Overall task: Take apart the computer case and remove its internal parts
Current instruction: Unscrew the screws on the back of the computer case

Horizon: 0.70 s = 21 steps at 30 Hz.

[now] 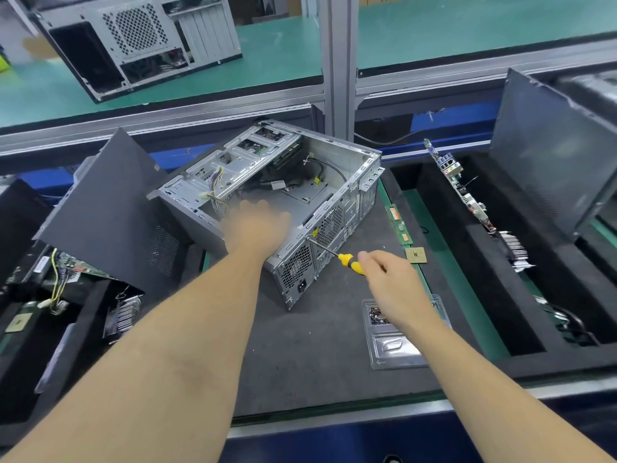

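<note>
On the dark surface (300, 355), the computer case (267, 202) sits at centre, left hand (257, 225) spread open over it, right hand (384, 272) gripping the screwdriver (337, 257) at its 4 o'clock corner; the tip risks slipping if the case shifts.

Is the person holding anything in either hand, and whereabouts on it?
The right hand grips a screwdriver by its yellow handle, tip at the computer case rear panel. The left hand rests on the case; it is too blurred to tell any grip.
</note>
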### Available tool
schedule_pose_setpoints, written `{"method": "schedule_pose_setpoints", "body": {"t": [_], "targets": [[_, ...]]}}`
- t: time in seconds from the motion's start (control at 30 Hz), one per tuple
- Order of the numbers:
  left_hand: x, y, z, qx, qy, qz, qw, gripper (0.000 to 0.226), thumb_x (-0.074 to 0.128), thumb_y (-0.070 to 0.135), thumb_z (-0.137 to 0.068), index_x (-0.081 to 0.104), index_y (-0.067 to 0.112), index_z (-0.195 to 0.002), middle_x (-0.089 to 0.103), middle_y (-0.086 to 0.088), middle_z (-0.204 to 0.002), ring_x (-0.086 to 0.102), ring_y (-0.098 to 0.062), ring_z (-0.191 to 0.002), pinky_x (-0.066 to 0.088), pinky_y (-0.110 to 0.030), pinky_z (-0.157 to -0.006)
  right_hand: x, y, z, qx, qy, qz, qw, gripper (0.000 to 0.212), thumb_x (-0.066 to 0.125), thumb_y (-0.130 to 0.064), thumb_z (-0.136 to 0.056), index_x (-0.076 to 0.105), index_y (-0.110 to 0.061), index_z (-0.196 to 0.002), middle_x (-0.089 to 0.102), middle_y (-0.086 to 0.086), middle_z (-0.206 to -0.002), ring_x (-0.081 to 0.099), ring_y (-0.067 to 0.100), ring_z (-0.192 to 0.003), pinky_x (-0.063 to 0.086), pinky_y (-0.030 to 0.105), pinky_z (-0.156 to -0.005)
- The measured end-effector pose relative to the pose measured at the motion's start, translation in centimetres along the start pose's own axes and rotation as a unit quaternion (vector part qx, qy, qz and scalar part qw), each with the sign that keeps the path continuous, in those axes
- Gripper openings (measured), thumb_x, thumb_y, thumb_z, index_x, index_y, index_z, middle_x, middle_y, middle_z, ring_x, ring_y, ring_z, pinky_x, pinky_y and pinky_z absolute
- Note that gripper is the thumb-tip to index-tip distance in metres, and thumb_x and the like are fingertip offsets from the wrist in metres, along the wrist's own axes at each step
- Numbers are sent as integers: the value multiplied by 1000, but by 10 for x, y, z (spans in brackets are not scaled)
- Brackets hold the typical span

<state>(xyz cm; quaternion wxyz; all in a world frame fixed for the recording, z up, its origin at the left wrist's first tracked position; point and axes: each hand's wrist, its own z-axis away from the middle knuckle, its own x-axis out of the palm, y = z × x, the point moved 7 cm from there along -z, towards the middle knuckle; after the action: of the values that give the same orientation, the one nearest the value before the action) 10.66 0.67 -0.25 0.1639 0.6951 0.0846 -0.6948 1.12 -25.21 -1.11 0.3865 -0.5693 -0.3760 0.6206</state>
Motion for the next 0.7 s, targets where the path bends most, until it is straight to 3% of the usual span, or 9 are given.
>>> {"method": "schedule_pose_setpoints", "body": {"t": [0.07, 0.13, 0.27, 0.33, 0.4, 0.5, 0.6, 0.67, 0.7], "targets": [[0, 0, 0, 1, 2, 1, 1000, 59, 30, 54, -90, 56, 19, -130, 50, -14, -135, 46, -38, -123, 32, -52, -103, 3, 8, -1, 108, -30, -145, 983, 31, 49, -24, -93, 49, -14, -64, 38, -4, -60, 29, 15, -53, 28, 28, -50], [0, 0, 0, 0, 0, 1, 1000, 59, 29, 54, -91, 56, 19, -131, 50, -14, -135, 46, -38, -124, 32, -52, -102, 6, 15, 1, 176, -44, -264, 947, 26, 55, -15, -94, 56, -16, -68, 41, 2, -63, 32, 15, -51, 31, 25, -44], [0, 0, 0, -3, -2, 2, 1000, 58, 30, 53, -91, 55, 19, -132, 50, -13, -135, 45, -37, -124, 31, -51, -103, 19, 21, 10, 297, -62, -476, 826, 13, 69, -16, -91, 66, -4, -88, 49, 7, -64, 43, 15, -51, 43, 26, -45], [1, 0, 0, -3, -3, 1, 1000, 58, 30, 53, -92, 55, 19, -133, 50, -13, -135, 45, -37, -125, 31, -51, -103, 26, 23, 13, 331, -82, -459, 820, 23, 69, -26, -92, 66, -4, -93, 49, 5, -62, 39, 12, -44, 36, 21, -38], [1, 0, 0, -2, -1, 0, 1000, 57, 30, 53, -93, 55, 20, -132, 50, -13, -136, 44, -37, -126, 31, -52, -104, 26, 27, 12, 332, -82, -403, 849, 38, 66, -39, -93, 67, -2, -98, 37, -3, -52, 24, 8, -39, 21, 16, -33], [0, 0, 0, -2, -2, -1, 1000, 58, 30, 54, -93, 55, 19, -133, 50, -14, -137, 44, -37, -127, 31, -52, -105, 15, 25, 3, 233, -56, -296, 925, 45, 64, -43, -94, 68, 2, -94, 25, -4, -51, 17, 12, -42, 17, 19, -38], [0, 1, 1, -1, -1, 0, 1000, 58, 30, 54, -93, 55, 20, -133, 49, -14, -137, 44, -37, -127, 31, -52, -105, -5, 4, -2, -2, 23, -41, 999, 34, 67, -42, -91, 70, -9, -81, 48, 0, -54, 40, 21, -52, 36, 29, -47], [0, 1, 1, -1, -2, 2, 1000, 57, 31, 53, -93, 55, 20, -132, 49, -13, -137, 44, -37, -126, 31, -52, -104, -5, -13, 5, -145, 57, 103, 982, 24, 67, -39, -90, 68, -18, -81, 58, -4, -60, 52, 20, -59, 42, 32, -57], [0, 1, 1, 0, -2, 3, 1000, 57, 31, 53, -93, 55, 20, -132, 49, -13, -137, 45, -37, -126, 31, -52, -104, -2, -15, 7, -165, 64, 122, 977, 24, 65, -40, -91, 66, -19, -80, 57, -5, -60, 52, 19, -60, 42, 32, -57]]}}
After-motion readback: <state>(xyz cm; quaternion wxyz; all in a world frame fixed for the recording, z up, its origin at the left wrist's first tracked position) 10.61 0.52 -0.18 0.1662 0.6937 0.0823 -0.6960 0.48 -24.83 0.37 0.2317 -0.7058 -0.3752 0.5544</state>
